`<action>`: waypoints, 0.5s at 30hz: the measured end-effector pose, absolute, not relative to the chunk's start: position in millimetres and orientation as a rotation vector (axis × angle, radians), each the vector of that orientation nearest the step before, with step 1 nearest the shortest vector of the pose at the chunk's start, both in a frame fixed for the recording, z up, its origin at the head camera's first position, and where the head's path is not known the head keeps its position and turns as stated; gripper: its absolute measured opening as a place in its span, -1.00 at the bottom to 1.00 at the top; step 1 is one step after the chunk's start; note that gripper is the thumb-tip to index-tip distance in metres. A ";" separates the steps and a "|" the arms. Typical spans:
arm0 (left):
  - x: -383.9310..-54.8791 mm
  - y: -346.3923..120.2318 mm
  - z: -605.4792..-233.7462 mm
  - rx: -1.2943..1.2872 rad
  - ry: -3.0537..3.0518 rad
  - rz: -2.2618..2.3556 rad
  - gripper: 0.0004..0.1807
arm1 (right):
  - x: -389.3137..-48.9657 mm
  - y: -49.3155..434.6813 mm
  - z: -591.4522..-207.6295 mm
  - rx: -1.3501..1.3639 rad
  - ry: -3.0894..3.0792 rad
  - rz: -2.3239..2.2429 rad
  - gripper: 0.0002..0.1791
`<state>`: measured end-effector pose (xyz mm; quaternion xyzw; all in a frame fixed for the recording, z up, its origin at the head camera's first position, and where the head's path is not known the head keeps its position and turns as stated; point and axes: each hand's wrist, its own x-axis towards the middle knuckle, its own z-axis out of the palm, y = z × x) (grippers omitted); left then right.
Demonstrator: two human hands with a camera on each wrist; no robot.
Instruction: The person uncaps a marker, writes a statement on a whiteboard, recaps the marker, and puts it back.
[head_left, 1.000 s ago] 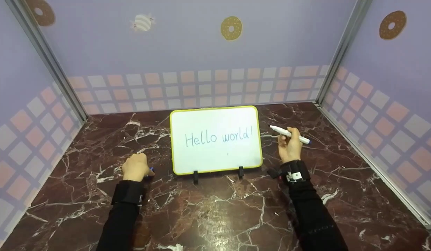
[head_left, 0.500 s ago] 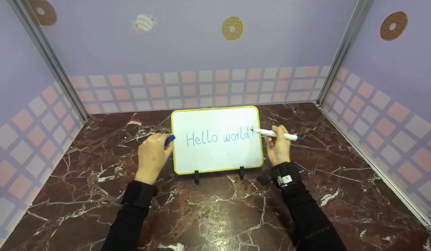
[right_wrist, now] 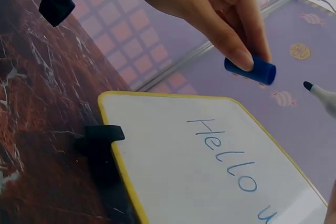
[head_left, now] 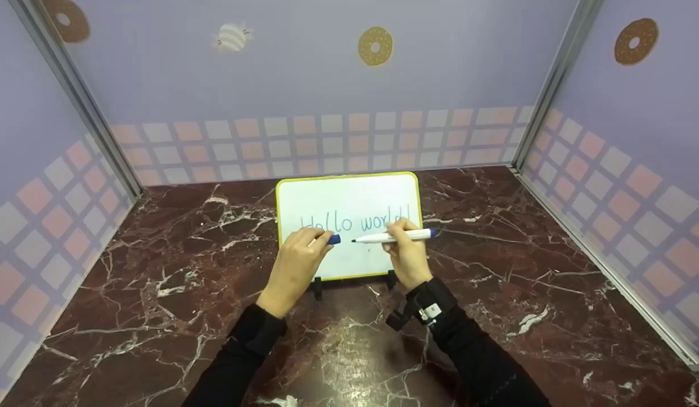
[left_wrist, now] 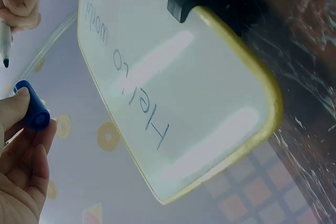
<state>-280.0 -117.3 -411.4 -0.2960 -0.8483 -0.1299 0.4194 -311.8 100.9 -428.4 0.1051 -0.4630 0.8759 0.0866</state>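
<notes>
My left hand pinches a blue marker cap between thumb and fingers; its hollow end faces the marker in the right wrist view. In my right hand I hold a white whiteboard marker, its dark tip bare and pointing left at the cap. A short gap separates tip and cap. Both hands are in front of a yellow-framed whiteboard, which carries the handwriting "Hello world!" and is partly hidden by them. The left wrist view shows the cap close up, the marker tip apart from it.
Two black clips support the whiteboard's lower edge on a dark red marbled table. Purple walls with checks and doughnut pictures enclose the table at the back and sides. A black wrist-camera mount juts from the right wrist.
From the table to the left of the board, my left hand has risen rightward with the cap. My right hand has brought the marker leftward, in front of the board. The board stays put.
</notes>
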 end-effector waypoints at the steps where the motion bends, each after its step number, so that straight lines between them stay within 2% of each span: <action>1: -279.2 -116.2 -411.5 -0.747 -2.126 -0.329 -0.76 | -310.3 99.3 -428.4 0.337 -1.394 2.607 -0.58; 15: -271.3 -100.7 -411.4 -0.827 -2.111 -0.331 -0.75 | -303.7 88.7 -432.7 0.453 -1.492 2.580 -0.59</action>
